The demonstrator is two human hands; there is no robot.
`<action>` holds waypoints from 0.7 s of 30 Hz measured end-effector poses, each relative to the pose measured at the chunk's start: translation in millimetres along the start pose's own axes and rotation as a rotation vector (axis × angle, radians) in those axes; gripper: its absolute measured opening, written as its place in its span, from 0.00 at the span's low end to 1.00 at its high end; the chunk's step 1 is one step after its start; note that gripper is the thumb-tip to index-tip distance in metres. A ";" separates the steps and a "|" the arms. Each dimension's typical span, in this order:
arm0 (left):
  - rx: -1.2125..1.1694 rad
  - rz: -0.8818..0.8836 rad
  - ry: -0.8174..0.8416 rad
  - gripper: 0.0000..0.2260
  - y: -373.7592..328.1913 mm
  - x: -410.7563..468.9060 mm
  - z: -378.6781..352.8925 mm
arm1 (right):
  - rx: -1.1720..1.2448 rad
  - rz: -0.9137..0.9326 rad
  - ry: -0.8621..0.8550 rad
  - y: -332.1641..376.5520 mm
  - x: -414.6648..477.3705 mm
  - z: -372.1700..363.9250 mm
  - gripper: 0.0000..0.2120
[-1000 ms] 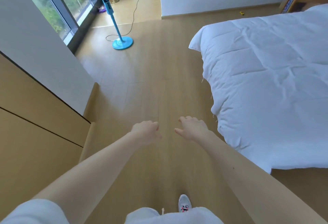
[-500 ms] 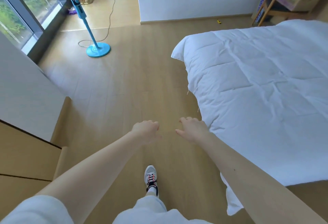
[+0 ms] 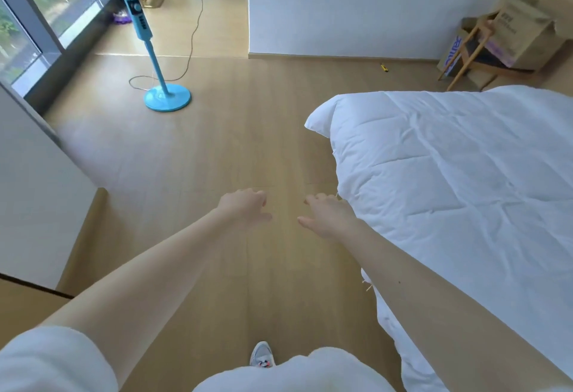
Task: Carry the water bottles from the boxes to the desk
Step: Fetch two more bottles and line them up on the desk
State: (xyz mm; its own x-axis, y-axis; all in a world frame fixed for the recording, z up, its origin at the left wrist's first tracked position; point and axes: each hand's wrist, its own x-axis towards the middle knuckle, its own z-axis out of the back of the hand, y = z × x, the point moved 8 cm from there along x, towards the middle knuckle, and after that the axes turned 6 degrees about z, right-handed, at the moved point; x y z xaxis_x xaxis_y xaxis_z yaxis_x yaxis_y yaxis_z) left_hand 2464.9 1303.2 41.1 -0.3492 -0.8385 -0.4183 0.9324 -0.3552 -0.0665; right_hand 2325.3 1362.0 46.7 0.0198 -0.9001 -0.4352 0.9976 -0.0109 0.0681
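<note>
Both my arms stretch out in front of me above the wooden floor. My left hand hangs with loosely curled fingers and holds nothing. My right hand is beside it, fingers relaxed, thumb out, also holding nothing. Cardboard boxes stand in the far right corner, partly behind a wooden chair frame. No water bottle and no desk can be seen.
A bed with a white duvet fills the right side. A blue standing fan with its cable stands at the back left by the window. A white wall and wooden cabinet line the left. A small yellow object lies by the far wall.
The view has moved forward and turned right: the cabinet slid off to the left, and the boxes in the far right corner came into sight. Both hands stay held out, holding nothing.
</note>
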 end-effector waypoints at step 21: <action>-0.035 0.110 0.090 0.20 94.1 214.1 74.3 | 0.026 0.171 0.057 4.3 271.9 100.7 0.27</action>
State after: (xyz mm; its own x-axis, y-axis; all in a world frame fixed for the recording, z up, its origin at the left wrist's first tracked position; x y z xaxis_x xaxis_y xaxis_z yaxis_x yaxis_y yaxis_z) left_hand 2471.0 1059.6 12.6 -0.2369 -0.8304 -0.5043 0.9677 -0.2478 -0.0466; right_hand 2328.3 1073.4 19.0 0.1936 -0.8636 -0.4656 0.9774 0.1284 0.1682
